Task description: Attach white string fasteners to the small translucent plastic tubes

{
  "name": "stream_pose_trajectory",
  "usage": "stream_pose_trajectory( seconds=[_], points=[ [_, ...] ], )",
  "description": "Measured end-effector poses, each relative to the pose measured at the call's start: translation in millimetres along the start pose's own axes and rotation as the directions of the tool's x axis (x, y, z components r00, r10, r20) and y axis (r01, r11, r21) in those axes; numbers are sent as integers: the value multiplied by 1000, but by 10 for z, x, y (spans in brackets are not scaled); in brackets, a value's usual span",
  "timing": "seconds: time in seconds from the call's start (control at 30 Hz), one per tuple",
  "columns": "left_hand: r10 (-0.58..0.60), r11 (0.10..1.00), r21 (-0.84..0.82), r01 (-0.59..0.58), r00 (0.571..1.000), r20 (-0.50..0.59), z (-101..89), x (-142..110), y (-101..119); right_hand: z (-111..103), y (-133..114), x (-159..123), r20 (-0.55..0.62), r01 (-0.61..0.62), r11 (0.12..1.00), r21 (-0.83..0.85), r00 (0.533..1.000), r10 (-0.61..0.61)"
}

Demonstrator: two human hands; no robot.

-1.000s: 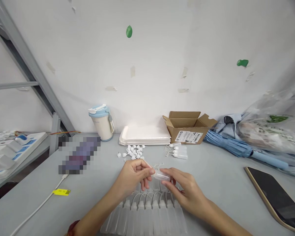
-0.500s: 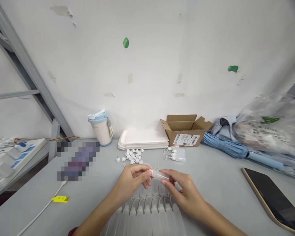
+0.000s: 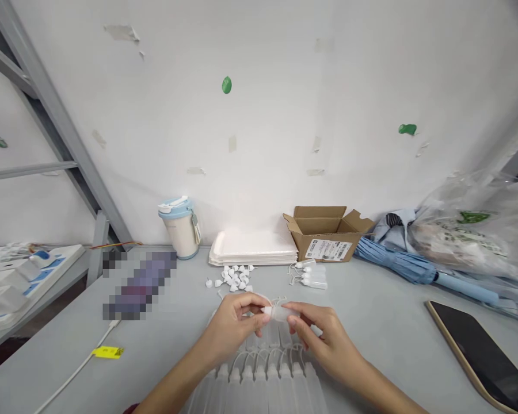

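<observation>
A small translucent plastic bottle (image 3: pixel 280 313) lies nearly sideways between my hands, above the desk. My left hand (image 3: pixel 235 325) pinches its white capped end with thumb and index finger; a thin pale loop of cord shows by the cap. The thumb and fingers of my right hand (image 3: pixel 326 336) grip the bottle's base end. Below my hands, long translucent bottles (image 3: pixel 259 391) lie side by side, thin cords at their necks. Further bottles (image 3: pixel 274 333) lie behind them, partly hidden by my hands. Beyond is a loose heap of small white caps (image 3: pixel 235 278).
Several corded bottles (image 3: pixel 314 283) lie before an open cardboard box (image 3: pixel 328 247). White padded envelopes (image 3: pixel 252 250) are stacked beside it, then a cream tumbler (image 3: pixel 181 236). A blue umbrella (image 3: pixel 397 261) and a phone (image 3: pixel 479 351) are at right; a white cable (image 3: pixel 75 374) runs at left.
The bottle has gone from slanting down to the right to nearly level, and my right fingers have shifted on its base. The camera view has tilted up slightly.
</observation>
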State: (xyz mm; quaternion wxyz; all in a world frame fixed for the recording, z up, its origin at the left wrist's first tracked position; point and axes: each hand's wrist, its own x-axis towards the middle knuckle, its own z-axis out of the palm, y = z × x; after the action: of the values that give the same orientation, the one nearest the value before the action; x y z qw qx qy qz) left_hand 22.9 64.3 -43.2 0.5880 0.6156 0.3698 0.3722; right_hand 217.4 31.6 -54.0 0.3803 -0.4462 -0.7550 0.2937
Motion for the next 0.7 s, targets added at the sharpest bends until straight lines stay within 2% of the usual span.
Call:
stream_pose_trajectory(
  seconds=[0.13, 0.27, 0.37, 0.43, 0.57, 0.7],
  points=[
    [-21, 999, -26, 20, 1000, -12, 16, -13, 42, -1, -2, 8, -8, -3, 1000, 20, 1000, 3],
    [-108, 993, -49, 106, 993, -37, 38, -28, 79, -8, -3, 8, -57, 107, 992, -61, 992, -111],
    [-193, 979, -66, 192, 981, -10, 43, -33, 88, -6, -2, -2, -75, 192, 973, -129, 976, -203],
    [-210, 974, -80, 210, 978, 5, 42, -32, 89, 0, 1, -8, -74, 216, 964, -152, 971, -229],
    [-121, 987, -111, 118, 992, -24, 46, -22, 70, 14, 9, -10, -75, 201, 969, -147, 974, -213],
    [-56, 993, -105, 46, 994, -97, 56, -12, 37, 28, 29, -9, -95, 131, 981, -143, 985, -146]
  ],
)
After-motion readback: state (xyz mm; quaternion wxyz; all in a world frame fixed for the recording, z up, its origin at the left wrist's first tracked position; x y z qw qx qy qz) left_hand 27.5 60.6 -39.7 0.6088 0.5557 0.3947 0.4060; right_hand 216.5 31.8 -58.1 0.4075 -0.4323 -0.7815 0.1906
